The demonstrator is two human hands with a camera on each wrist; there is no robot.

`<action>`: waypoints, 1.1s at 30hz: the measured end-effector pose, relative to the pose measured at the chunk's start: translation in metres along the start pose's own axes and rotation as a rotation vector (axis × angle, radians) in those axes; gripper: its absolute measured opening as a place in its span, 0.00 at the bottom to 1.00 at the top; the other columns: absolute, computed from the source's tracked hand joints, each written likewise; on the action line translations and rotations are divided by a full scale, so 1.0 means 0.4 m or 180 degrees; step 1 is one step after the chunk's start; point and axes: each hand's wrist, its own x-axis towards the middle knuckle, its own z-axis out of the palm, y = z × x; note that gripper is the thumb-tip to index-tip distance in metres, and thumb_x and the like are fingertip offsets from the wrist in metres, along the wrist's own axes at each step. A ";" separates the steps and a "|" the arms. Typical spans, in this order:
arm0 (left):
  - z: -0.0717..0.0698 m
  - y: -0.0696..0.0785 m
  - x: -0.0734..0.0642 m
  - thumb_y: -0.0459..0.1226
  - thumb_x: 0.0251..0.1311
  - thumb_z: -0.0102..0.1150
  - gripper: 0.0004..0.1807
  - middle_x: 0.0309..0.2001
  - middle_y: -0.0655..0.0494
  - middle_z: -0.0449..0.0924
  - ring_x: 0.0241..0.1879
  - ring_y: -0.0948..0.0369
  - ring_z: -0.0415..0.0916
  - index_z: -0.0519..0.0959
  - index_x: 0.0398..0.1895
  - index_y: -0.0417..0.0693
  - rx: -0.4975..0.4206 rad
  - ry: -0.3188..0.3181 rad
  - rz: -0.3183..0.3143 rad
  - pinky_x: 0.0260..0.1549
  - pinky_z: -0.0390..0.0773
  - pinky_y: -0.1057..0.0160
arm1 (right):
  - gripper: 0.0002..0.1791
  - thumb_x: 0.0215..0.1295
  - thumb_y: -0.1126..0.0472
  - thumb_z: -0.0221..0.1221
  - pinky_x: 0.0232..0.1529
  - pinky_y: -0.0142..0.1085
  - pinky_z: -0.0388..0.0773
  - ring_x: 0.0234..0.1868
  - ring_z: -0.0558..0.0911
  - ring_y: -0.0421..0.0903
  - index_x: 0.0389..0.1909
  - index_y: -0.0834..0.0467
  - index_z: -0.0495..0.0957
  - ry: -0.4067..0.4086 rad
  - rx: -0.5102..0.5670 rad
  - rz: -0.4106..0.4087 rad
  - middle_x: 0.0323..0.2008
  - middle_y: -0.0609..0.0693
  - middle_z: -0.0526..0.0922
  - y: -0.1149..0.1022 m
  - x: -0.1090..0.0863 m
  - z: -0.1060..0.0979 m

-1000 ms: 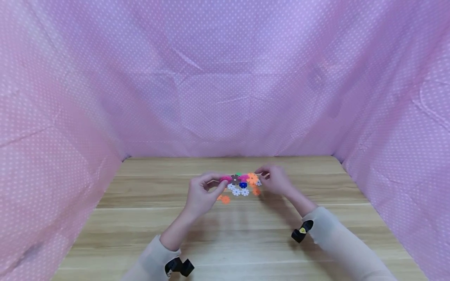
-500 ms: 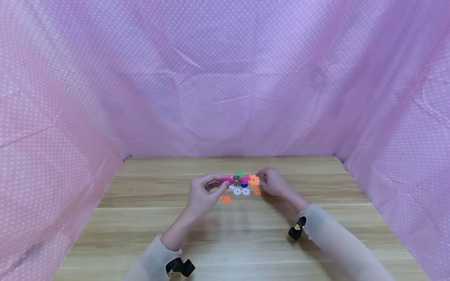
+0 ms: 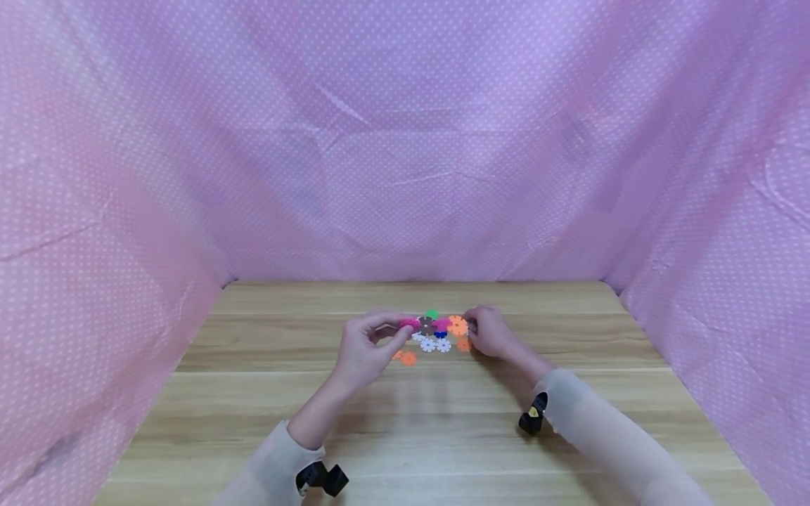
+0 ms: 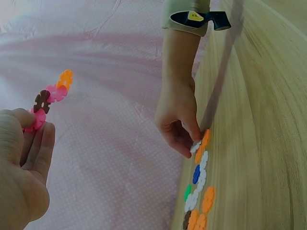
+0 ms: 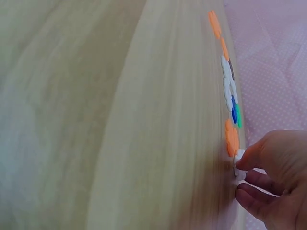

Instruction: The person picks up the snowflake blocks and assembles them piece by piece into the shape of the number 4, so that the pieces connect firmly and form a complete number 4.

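Above the table, my left hand (image 3: 367, 351) pinches the pink end of a chain of interlocking snowflake discs (image 4: 42, 101). From the fingers outward the chain runs pink, brown, pink and orange, as the left wrist view shows. My right hand (image 5: 278, 179) is down at the tabletop, its thumb and fingers around a white snowflake disc (image 5: 240, 165). Right beside that disc lie orange discs (image 5: 231, 138). More loose discs lie flat beyond them: white discs (image 3: 435, 345), a blue disc (image 4: 196, 174), a green disc (image 4: 187, 193) and a brown disc (image 4: 186, 220).
A wooden table (image 3: 418, 436) carries everything. Two orange discs (image 3: 406, 358) lie on the near side of the group, below the left hand. Pink dotted cloth (image 3: 405, 176) walls the table at the back and both sides.
My right hand has come down and slightly inward onto the white disc. The left hand stays nearly in place, with the chain shifted slightly to the right.
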 end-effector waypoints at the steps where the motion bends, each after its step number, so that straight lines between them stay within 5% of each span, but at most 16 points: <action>1: 0.000 -0.001 0.000 0.22 0.62 0.70 0.07 0.43 0.37 0.91 0.42 0.71 0.87 0.88 0.43 0.31 0.0005 0.0000 0.0001 0.49 0.93 0.60 | 0.14 0.62 0.74 0.58 0.45 0.47 0.89 0.39 0.82 0.49 0.47 0.69 0.85 0.0025 0.0014 -0.0005 0.40 0.60 0.88 -0.001 -0.001 0.000; 7: -0.001 -0.005 0.000 0.22 0.63 0.69 0.06 0.43 0.37 0.91 0.41 0.72 0.87 0.88 0.42 0.31 0.0014 0.0010 0.0016 0.47 0.94 0.54 | 0.15 0.57 0.75 0.61 0.41 0.41 0.87 0.38 0.81 0.48 0.46 0.67 0.86 0.0064 0.0206 0.0106 0.39 0.57 0.87 0.000 -0.004 -0.003; 12: -0.001 -0.003 0.000 0.22 0.62 0.70 0.06 0.43 0.36 0.91 0.42 0.71 0.87 0.88 0.42 0.30 -0.0003 0.0012 0.0030 0.48 0.94 0.56 | 0.13 0.61 0.73 0.64 0.38 0.36 0.82 0.36 0.79 0.46 0.47 0.63 0.86 0.0000 0.0452 0.0335 0.36 0.54 0.85 0.004 -0.012 -0.007; 23: 0.004 -0.001 0.006 0.22 0.63 0.69 0.06 0.43 0.37 0.91 0.43 0.71 0.86 0.88 0.42 0.32 0.0064 -0.0026 0.0118 0.47 0.94 0.53 | 0.06 0.69 0.68 0.65 0.37 0.34 0.87 0.37 0.84 0.45 0.44 0.61 0.86 0.0183 0.0777 0.0404 0.36 0.54 0.87 0.009 -0.036 -0.032; 33: 0.015 -0.013 0.012 0.26 0.65 0.70 0.05 0.42 0.37 0.91 0.43 0.66 0.89 0.88 0.42 0.32 -0.0009 -0.0018 0.0079 0.49 0.93 0.56 | 0.09 0.67 0.68 0.66 0.46 0.38 0.92 0.42 0.88 0.48 0.46 0.63 0.86 0.0284 0.1124 0.0364 0.41 0.57 0.90 -0.039 -0.064 -0.063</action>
